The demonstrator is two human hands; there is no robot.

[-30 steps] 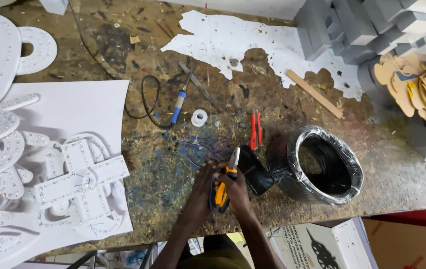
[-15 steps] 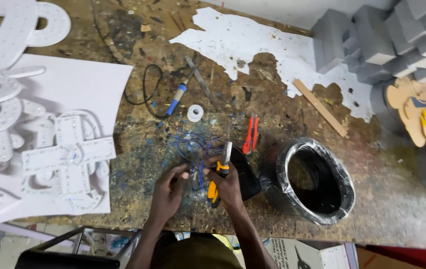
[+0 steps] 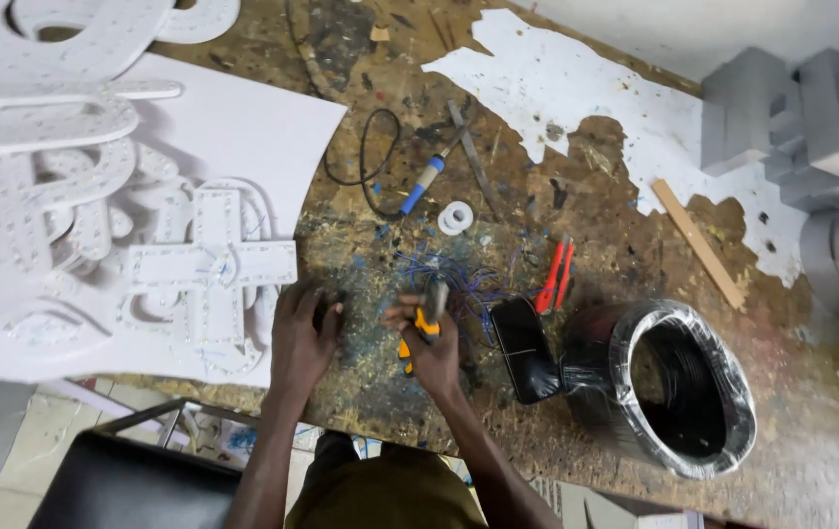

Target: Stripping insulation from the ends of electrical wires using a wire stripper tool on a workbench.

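My right hand (image 3: 429, 355) grips a pair of yellow-and-black-handled pliers (image 3: 421, 325), its metal tip pointing up toward a tangle of thin blue wire (image 3: 459, 279) on the paint-stained workbench (image 3: 380, 245). My left hand (image 3: 302, 338) rests on the bench to the left with its fingers curled over something small and dark; what it is I cannot tell. Just left of that hand lies a white cross-shaped cut-out (image 3: 209, 269) dotted with small lights.
A black phone (image 3: 525, 348) and a black coil of cable wrapped in plastic (image 3: 669, 387) lie right of my right hand. Red-handled cutters (image 3: 555, 276), a white tape ring (image 3: 456, 216), a blue-handled soldering iron (image 3: 424, 181), white letter shapes (image 3: 37, 147), grey blocks (image 3: 792, 108).
My left hand has moved away to the left from my right hand and settled on the bench. The right hand still holds the pliers. The view has shifted closer and rightward.
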